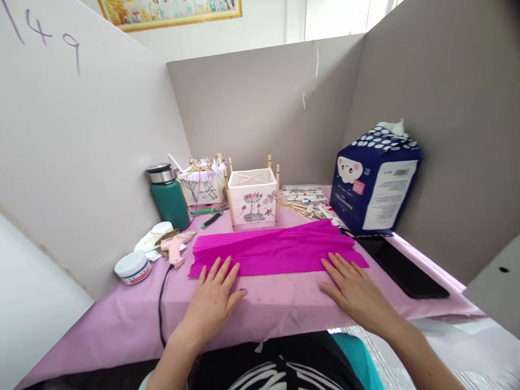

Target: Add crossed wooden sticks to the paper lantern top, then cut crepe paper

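Note:
A long strip of bright magenta paper [271,252] lies across the pink-covered table, with a fold or overlap along its upper part. My left hand [215,297] rests flat, fingers spread, with its fingertips on the strip's near edge at the left. Near the strip's right end, my right hand [348,283] also lies flat with fingers apart, its fingertips touching the paper. Behind the strip stands a white square lantern-like box [252,202] with wooden sticks at its corners and flower drawings on its front.
At left are a green bottle [171,203], a pink glue gun [174,250] with a cord, a round white tub [133,268] and green-handled pliers [211,219]. Behind stands another decorated box [204,190]. A blue package [374,184] and a black phone [403,267] are at right.

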Demonstrator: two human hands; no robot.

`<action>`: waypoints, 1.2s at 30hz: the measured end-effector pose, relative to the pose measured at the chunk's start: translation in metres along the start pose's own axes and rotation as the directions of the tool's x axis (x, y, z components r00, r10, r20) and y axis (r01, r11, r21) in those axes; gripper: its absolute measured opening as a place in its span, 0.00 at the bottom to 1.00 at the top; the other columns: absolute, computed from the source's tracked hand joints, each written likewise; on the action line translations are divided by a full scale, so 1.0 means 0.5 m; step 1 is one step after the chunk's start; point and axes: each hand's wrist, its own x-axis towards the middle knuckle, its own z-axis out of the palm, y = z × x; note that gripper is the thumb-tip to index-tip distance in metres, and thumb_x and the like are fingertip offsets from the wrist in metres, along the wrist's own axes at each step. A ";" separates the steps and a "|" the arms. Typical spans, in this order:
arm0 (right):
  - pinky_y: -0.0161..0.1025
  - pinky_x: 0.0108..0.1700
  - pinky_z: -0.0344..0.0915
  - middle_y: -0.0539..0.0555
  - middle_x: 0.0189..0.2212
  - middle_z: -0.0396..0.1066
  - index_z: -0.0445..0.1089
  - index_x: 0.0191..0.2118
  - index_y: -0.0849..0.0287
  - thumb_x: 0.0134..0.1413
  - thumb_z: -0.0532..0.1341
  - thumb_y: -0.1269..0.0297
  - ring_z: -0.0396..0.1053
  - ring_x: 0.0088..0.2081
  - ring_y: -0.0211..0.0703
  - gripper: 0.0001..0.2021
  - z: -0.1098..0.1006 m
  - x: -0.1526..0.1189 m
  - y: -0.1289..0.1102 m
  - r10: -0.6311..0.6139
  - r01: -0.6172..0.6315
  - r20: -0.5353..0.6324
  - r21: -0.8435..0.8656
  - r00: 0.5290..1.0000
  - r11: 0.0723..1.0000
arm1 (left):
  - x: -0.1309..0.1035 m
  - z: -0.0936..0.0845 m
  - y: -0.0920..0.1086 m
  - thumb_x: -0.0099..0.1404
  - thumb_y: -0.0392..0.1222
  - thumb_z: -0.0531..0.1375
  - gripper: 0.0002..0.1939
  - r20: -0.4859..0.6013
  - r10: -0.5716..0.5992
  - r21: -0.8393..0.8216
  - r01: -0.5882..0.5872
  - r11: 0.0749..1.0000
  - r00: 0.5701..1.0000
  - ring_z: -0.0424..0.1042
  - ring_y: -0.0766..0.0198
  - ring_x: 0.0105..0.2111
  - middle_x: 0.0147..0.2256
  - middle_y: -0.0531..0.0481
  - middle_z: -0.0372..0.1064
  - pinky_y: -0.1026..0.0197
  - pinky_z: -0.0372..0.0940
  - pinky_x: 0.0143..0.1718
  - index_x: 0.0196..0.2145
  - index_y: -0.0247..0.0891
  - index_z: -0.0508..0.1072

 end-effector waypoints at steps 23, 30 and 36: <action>0.52 0.65 0.43 0.67 0.65 0.44 0.50 0.65 0.73 0.58 0.39 0.36 0.41 0.67 0.56 0.44 -0.031 -0.035 0.015 0.176 -0.177 0.092 0.001 0.980 0.984 | -0.007 0.016 -0.014 0.68 0.56 0.47 0.29 0.136 -0.029 0.066 0.020 0.998 0.990 0.43 0.48 0.65 0.65 0.48 0.44 0.40 0.45 0.62 0.63 0.46 0.54; 0.54 0.65 0.44 0.67 0.65 0.47 0.53 0.64 0.75 0.59 0.40 0.39 0.43 0.66 0.58 0.43 -0.030 -0.024 0.013 0.180 -0.180 -0.002 -0.076 0.984 0.981 | 0.024 -0.027 0.052 0.68 0.57 0.48 0.31 0.045 0.010 0.045 -0.012 0.999 0.999 0.44 0.46 0.65 0.65 0.41 0.46 0.36 0.44 0.62 0.62 0.38 0.58; 0.55 0.64 0.46 0.62 0.65 0.50 0.55 0.64 0.65 0.60 0.40 0.40 0.45 0.66 0.55 0.38 -0.022 -0.003 -0.023 0.022 -0.022 -0.004 -0.010 1.000 1.000 | 0.103 -0.027 0.218 0.67 0.63 0.44 0.35 0.043 0.323 -0.158 -0.313 0.937 0.945 0.40 0.48 0.66 0.66 0.44 0.45 0.34 0.39 0.63 0.64 0.42 0.53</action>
